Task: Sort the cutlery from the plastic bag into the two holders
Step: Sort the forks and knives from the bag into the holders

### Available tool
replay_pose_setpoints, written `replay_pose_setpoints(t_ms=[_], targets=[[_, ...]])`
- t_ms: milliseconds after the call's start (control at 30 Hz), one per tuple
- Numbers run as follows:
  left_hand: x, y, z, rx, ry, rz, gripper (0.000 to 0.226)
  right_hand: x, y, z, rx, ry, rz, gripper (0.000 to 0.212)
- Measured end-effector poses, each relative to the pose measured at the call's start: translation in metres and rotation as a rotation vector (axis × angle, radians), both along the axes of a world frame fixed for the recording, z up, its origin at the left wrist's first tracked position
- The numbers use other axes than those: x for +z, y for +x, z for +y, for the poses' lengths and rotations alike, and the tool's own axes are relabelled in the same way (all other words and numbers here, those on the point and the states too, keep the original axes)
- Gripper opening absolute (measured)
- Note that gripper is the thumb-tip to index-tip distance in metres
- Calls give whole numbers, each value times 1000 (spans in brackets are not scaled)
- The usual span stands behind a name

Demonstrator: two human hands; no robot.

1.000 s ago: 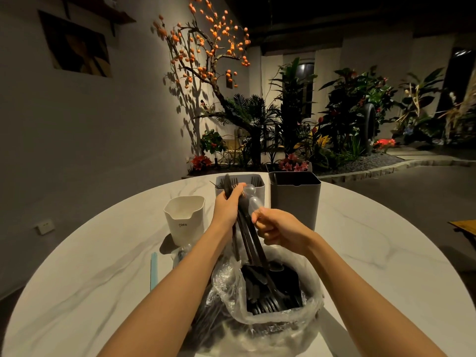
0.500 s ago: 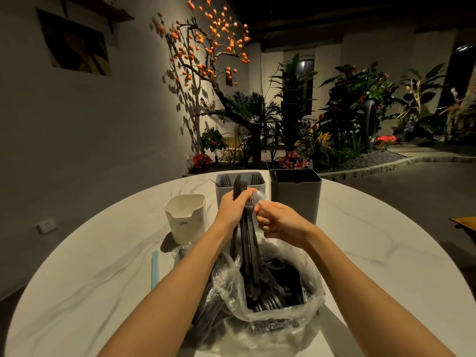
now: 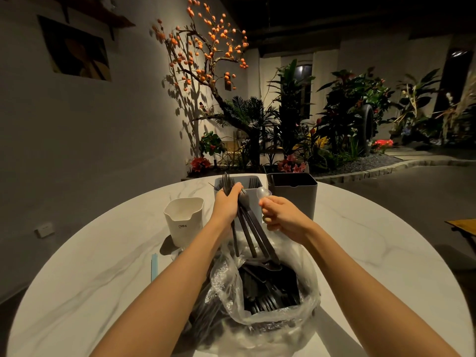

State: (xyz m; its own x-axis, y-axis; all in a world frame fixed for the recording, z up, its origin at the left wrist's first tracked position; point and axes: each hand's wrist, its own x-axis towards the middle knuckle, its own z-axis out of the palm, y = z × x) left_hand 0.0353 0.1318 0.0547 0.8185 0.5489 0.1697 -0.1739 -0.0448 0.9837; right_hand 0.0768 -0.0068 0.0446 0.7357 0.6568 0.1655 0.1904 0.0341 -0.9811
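Where the marble table (image 3: 103, 266) comes nearest the camera, a clear plastic bag (image 3: 270, 313) sits open, full of black cutlery (image 3: 268, 292) lying in a heap. Just beyond it the left hand (image 3: 228, 202) is clenched round a bundle of black forks (image 3: 247, 228): the handles slope down from the palm into the bag's mouth, while the tines stick up past the fingers in front of the grey holder. Beside it, the right hand (image 3: 280, 215) has curled fingers pinching a clear plastic spoon (image 3: 263, 193), whose bowl rises above the thumb, close to the forks but apart from them. To the left stands a white cup (image 3: 184, 220), with a pale blue stick (image 3: 154, 266) lying flat near it. Farther back stand the light grey holder (image 3: 253, 185), already holding forks, and the dark holder (image 3: 292, 193) just right of it.
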Motion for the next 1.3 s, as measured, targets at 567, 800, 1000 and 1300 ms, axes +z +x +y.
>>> replay_pose_setpoints(t_ms=[567, 800, 1000, 1300], targets=[[11, 5, -5, 19, 84, 1, 21, 13, -4, 11, 23, -304, -230, 48], [12, 5, -3, -32, 108, 72, 20, 11, 5, 20, 42, -365, -246, 41], [15, 2, 7, -56, 151, 25, 22, 12, 10, 25, 27, -316, -267, 40], [33, 10, 18, -10, 172, 1, 36, 40, 22, 38, -121, -119, -211, 32]])
